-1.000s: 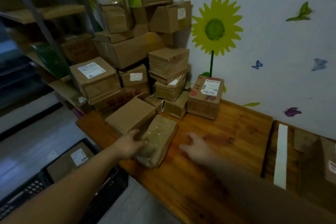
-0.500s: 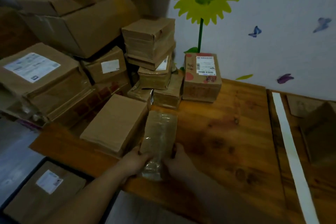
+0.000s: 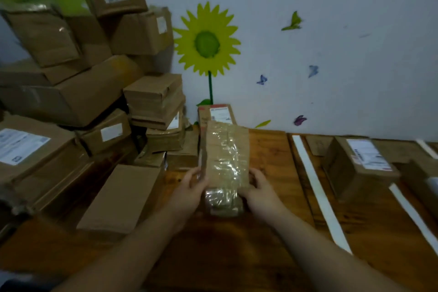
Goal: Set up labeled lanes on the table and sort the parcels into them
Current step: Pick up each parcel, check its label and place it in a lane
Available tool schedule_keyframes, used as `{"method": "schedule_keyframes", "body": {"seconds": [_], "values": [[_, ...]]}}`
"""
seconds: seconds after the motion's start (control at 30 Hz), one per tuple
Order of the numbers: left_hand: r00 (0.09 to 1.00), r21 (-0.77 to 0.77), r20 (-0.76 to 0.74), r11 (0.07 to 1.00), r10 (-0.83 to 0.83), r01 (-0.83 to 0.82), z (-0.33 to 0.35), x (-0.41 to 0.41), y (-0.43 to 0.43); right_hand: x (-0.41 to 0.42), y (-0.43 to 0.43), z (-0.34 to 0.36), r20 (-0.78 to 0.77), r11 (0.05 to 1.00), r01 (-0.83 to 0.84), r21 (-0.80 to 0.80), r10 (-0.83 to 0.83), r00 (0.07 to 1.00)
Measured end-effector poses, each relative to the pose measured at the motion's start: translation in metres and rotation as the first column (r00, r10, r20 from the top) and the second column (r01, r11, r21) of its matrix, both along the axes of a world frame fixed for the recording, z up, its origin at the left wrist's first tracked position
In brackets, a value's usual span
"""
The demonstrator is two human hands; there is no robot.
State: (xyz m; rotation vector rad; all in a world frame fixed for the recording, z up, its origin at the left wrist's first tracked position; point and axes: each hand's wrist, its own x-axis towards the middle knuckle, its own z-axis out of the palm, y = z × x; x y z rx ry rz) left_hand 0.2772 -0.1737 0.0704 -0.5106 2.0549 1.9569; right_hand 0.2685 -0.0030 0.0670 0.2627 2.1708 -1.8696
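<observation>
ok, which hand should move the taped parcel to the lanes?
Right, probably. Both hands grip the taped parcel, but the white tape strips lie nearer the right hand; the left hand is by the box pile.

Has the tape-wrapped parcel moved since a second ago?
Yes. The tape-wrapped parcel is lifted rightward, clear of the flat plain box it lay against, gripped by the left hand and right hand.

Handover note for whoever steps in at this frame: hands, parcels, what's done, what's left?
Left hand and right hand each grip a side of the taped parcel, held over the table.
Done: white strips mark lanes; one labelled box sits between two strips.
Left: place this parcel, then sort the pile stacked at the table's left. No lane labels can be made out.
</observation>
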Motion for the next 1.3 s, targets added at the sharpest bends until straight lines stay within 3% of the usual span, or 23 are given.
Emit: {"method": "schedule_keyframes", "body": {"seconds": [0.13, 0.4, 0.63, 0.73, 0.83, 0.93, 1.03, 1.17, 1.3], "values": [[0.995, 0.020, -0.104, 1.000, -0.011, 0.013, 0.053, -0.008, 0.033, 0.002, 0.042, 0.047, -0.022, 0.997, 0.052, -0.062, -0.054, 0.998], [0.982, 0.269, -0.156, 0.953, -0.104, 0.143, 0.120, 0.000, 0.082, 0.018, 0.088, 0.108, -0.052, 0.990, 0.019, -0.138, -0.027, 0.998], [0.922, 0.133, -0.362, 0.971, -0.138, 0.198, 0.141, 0.007, 0.112, 0.018, 0.087, 0.130, -0.180, 0.993, -0.044, -0.112, 0.023, 0.983], [0.922, 0.093, -0.351, 0.974, -0.161, 0.205, 0.147, 0.005, 0.109, 0.020, 0.093, 0.136, -0.106, 0.957, -0.007, -0.288, -0.025, 0.994], [0.930, -0.080, -0.292, 0.974, -0.225, 0.211, 0.145, 0.003, 0.105, 0.023, 0.098, 0.137, -0.067, 0.899, -0.018, -0.437, -0.012, 0.998], [0.926, -0.020, -0.116, 0.933, -0.360, 0.360, 0.147, 0.011, 0.108, 0.026, 0.095, 0.140, -0.047, 0.819, -0.031, -0.573, 0.005, 0.999], [0.956, 0.093, -0.166, 0.961, -0.241, 0.259, 0.142, 0.007, 0.105, 0.024, 0.098, 0.151, -0.102, 0.906, -0.015, -0.422, -0.031, 0.994], [0.955, 0.025, -0.267, 0.990, -0.126, 0.138, 0.140, 0.006, 0.104, 0.021, 0.101, 0.160, -0.263, 0.963, -0.064, -0.263, -0.008, 0.965], [0.938, 0.000, -0.329, 0.993, -0.109, 0.115, 0.141, 0.006, 0.101, 0.022, 0.102, 0.157, -0.286, 0.975, -0.099, -0.199, 0.038, 0.957]]}}
